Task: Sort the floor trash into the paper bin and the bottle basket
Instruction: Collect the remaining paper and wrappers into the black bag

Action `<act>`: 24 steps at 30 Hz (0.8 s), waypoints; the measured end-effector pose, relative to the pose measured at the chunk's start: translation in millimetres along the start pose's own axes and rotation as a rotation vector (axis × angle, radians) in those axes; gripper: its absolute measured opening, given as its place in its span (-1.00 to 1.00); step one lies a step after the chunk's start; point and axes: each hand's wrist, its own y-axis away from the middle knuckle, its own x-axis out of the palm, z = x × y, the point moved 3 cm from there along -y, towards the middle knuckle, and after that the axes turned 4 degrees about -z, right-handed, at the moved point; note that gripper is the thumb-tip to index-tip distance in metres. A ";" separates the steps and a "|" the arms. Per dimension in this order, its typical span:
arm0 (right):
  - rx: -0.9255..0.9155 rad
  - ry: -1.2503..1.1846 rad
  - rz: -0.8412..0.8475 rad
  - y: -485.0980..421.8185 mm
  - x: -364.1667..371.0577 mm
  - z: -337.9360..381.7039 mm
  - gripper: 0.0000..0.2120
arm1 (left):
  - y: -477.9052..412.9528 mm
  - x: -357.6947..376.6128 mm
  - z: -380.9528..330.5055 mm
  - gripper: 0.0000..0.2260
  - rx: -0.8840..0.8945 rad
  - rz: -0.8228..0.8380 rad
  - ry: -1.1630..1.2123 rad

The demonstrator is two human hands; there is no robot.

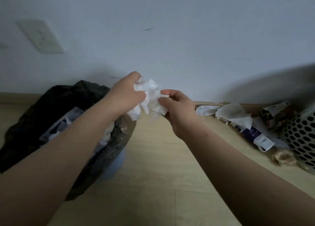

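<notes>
Both hands hold one crumpled white tissue (pixel 152 96) in the air in front of the wall. My left hand (pixel 125 93) grips its left side and my right hand (pixel 177 106) pinches its right side between thumb and fingers. Just below and to the left stands the paper bin (pixel 64 106), lined with a black bag and holding white paper scraps. My left forearm crosses over its rim. At the far right edge stands the perforated bottle basket (pixel 301 140), only partly in view.
More trash lies along the baseboard at right: a white tissue (pixel 233 114), a crumpled printed carton (pixel 255 137), a brown patterned wrapper (pixel 276 113) and a beige paper wad (pixel 284 157). Wooden floor (pixel 162 166) stretches between bin and basket. A wall outlet (pixel 40 36) is at upper left.
</notes>
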 end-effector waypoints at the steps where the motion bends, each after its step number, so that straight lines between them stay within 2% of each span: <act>1: -0.023 0.031 0.038 2.9 12.7 -0.5 -0.80 | 5.8 -15.7 10.8 -0.84 -0.009 -0.047 -0.013; 4: -0.139 0.254 0.113 12.2 54.5 -7.0 -0.77 | 30.5 -56.9 49.1 -0.86 -0.054 -0.160 -0.111; 6: -0.289 0.484 0.154 20.1 80.0 -13.5 -0.80 | 43.0 -68.9 73.4 -0.86 -0.082 -0.133 -0.225; 9: -0.571 0.871 0.231 32.5 116.3 -29.5 -0.80 | 52.5 -68.0 108.6 -0.86 -0.114 0.089 -0.375; 12: -0.667 1.296 0.289 37.0 137.8 -52.0 -0.74 | 63.9 -61.5 134.4 -0.68 -0.222 0.360 -0.549; 15: -0.896 1.511 0.146 40.7 149.7 -58.1 -0.80 | 69.5 -61.5 147.1 -0.58 -0.235 0.458 -0.625; 16: -0.892 1.568 0.121 40.2 148.8 -55.4 -0.78 | 69.6 -61.3 146.2 -0.56 -0.211 0.472 -0.669; 19: -0.716 1.763 0.255 35.8 142.5 -59.4 -0.92 | 71.2 -61.0 150.6 -0.56 -0.204 0.539 -0.826; 22: -0.719 1.871 0.307 30.5 138.1 -57.2 -0.83 | 73.6 -58.1 146.3 -0.56 -0.192 0.532 -0.879; 24: -0.752 1.843 0.364 28.4 135.9 -53.5 -0.76 | 71.9 -60.5 138.0 -0.57 -0.153 0.454 -0.871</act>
